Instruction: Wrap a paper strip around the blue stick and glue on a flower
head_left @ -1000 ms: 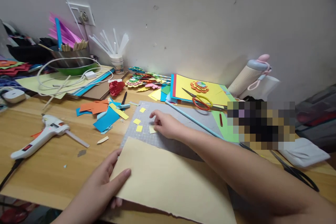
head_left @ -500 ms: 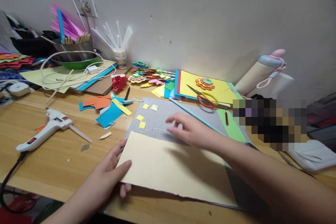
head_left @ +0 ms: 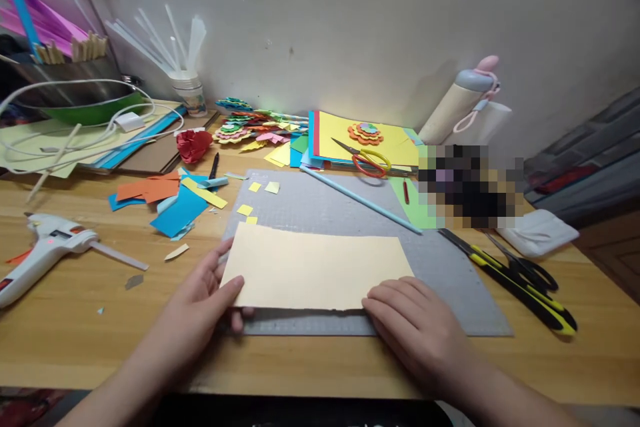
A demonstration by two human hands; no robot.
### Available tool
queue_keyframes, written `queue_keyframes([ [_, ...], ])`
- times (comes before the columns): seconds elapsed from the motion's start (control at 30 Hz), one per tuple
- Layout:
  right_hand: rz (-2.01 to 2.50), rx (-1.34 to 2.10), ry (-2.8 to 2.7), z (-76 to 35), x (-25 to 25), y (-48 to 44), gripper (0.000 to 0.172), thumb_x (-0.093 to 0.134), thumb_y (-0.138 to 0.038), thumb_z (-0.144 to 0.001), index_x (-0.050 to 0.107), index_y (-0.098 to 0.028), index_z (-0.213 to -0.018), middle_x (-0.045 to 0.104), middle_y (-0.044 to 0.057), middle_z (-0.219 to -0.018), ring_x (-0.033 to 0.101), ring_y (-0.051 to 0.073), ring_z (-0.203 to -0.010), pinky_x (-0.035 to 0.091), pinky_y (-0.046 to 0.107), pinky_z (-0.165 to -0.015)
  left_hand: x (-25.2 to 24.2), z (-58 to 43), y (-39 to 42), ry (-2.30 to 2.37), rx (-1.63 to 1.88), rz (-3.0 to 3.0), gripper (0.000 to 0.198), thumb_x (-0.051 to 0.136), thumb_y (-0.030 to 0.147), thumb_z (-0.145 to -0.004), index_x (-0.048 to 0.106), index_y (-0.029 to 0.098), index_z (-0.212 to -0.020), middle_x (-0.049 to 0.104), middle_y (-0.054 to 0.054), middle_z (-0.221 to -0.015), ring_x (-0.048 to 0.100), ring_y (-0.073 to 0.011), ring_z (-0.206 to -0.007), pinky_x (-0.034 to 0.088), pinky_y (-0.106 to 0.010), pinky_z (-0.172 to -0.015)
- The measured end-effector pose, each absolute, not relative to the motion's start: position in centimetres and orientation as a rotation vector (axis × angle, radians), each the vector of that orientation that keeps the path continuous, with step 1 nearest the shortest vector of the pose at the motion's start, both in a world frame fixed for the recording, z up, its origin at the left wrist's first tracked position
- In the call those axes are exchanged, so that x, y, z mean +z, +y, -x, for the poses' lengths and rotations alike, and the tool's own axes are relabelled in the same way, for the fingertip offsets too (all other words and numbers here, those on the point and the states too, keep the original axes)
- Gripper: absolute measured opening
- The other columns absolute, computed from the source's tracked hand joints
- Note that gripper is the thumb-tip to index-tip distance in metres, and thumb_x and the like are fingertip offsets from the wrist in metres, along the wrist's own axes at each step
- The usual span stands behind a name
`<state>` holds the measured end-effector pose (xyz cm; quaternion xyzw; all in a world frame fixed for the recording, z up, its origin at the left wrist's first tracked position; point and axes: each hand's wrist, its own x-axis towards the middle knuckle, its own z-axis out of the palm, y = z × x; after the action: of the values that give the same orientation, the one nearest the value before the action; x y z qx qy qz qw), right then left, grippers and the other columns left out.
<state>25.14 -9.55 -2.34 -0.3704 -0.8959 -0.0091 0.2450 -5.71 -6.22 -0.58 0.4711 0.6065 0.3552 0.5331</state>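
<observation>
Your left hand pinching rough-edged cream paper rectangle, right hand at corner, grip unclear, wide grey mat beyond

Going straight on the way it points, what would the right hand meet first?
The cream sheet: the right hand points leftward and forward across it and seems to touch its right end, though exact contact is unclear.

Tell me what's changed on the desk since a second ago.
The right hand let go of the pale yellow paper square, now farther up the gray cutting mat, and came back to the near right corner of the cream paper sheet. The left hand still grips the sheet's left end; the hot glue gun hasn't moved.
</observation>
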Motion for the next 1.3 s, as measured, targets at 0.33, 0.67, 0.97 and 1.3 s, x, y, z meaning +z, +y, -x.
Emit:
queue_keyframes([
  [0.33, 1.124, 0.028, -2.332, -24.6, -2.4, -10.2, 0.016, 0.052, -0.007, -0.088, 0.065, -0.015, -0.094, 0.069, 0.009, -0.087, 0.059, 0.021, -0.08, 0.046, 0.036, -0.071, -0.8, 1.4, -7.1, 1.114, 0.56, -2.608, 0.013, 0.053, 0.022, -0.088, 0.063, 0.021, -0.097, 0.066, -0.006, -0.096, 0.058, -0.0236, -0.09, 0.046, -0.04, -0.078],
  [0.67, 1.207, 0.138, -2.32, -24.1, -2.8, -10.5, 0.013, 0.051, -0.013, -0.091, 0.063, -0.016, -0.095, 0.065, 0.009, -0.089, 0.056, 0.022, -0.083, 0.044, 0.037, -0.072, -1.6, 0.7, -7.6, 1.094, 0.477, -2.823, 0.02, 0.047, 0.016, -0.091, 0.066, 0.019, -0.086, 0.067, -0.007, -0.084, 0.058, -0.0207, -0.077, 0.044, -0.036, -0.071],
  [0.97, 1.551, 0.444, -2.183, -23.6, -1.4, -9.6, 0.017, 0.052, -0.02, -0.092, 0.062, -0.02, -0.078, 0.063, 0.004, -0.083, 0.057, 0.02, -0.081, 0.043, 0.036, -0.072, 0.5, -0.1, -5.9, 1.354, 0.24, -2.342, 0.023, 0.05, 0.027, -0.089, 0.069, 0.019, -0.077, 0.071, -0.006, -0.081, 0.062, -0.0232, -0.078, 0.044, -0.038, -0.071],
  [1.3, 1.824, 0.527, -2.362, -22.8, 1.2, -6.8, 0.017, 0.064, -0.024, -0.083, 0.066, -0.02, -0.067, 0.067, 0.005, -0.078, 0.06, 0.022, -0.072, 0.041, 0.035, -0.063, 2.6, -1.3, -3.9, 1.451, -0.061, -2.246, 0.025, 0.053, 0.034, -0.082, 0.074, 0.022, -0.075, 0.073, -0.01, -0.075, 0.063, -0.0281, -0.072, 0.039, -0.035, -0.061],
])
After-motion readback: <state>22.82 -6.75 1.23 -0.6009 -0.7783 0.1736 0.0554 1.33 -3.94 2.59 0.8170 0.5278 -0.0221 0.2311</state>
